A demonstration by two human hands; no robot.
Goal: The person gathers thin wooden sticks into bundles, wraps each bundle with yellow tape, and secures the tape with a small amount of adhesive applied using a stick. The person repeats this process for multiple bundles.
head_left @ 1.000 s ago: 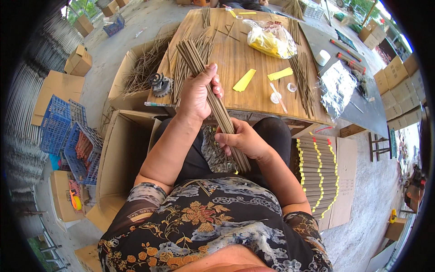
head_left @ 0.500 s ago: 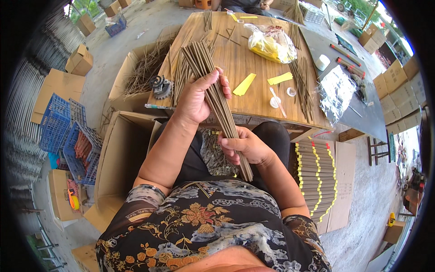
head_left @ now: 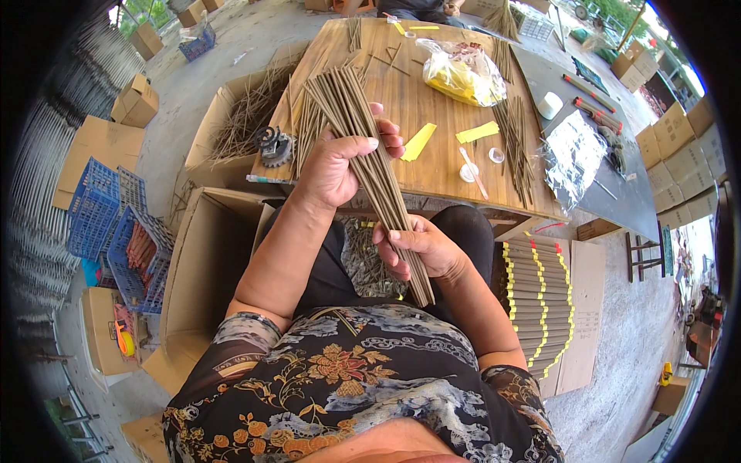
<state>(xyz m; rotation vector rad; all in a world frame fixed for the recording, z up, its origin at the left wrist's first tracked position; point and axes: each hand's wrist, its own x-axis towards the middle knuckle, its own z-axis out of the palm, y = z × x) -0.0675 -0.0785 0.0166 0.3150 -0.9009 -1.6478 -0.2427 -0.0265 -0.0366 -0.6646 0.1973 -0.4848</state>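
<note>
A bundle of thin brown incense sticks (head_left: 378, 174) slants over my lap, its top fanned out toward the table and its lower end near my shirt. My left hand (head_left: 336, 166) is around the upper half, thumb across the front and fingertips showing past the far side. Lower down, my right hand (head_left: 421, 247) grips the bundle with its thumb lying over the sticks. Behind the bundle, more loose incense sticks (head_left: 309, 131) lie on the left part of the wooden table (head_left: 386, 100). Yellow paper strips (head_left: 418, 143) rest just beyond my left fingertips.
An open cardboard box (head_left: 208, 262) stands at my left, with a box of loose sticks (head_left: 251, 127) beyond it. Yellow-banded bundles (head_left: 536, 301) lie on cardboard to my right. A plastic bag (head_left: 463, 77) sits on the table. Another person (head_left: 417, 8) is at the far side.
My left thumb has shifted right across the sticks, and the left fingers have loosened and spread. The bundle's upper end has fanned wider. My right hand has stayed nearly in place.
</note>
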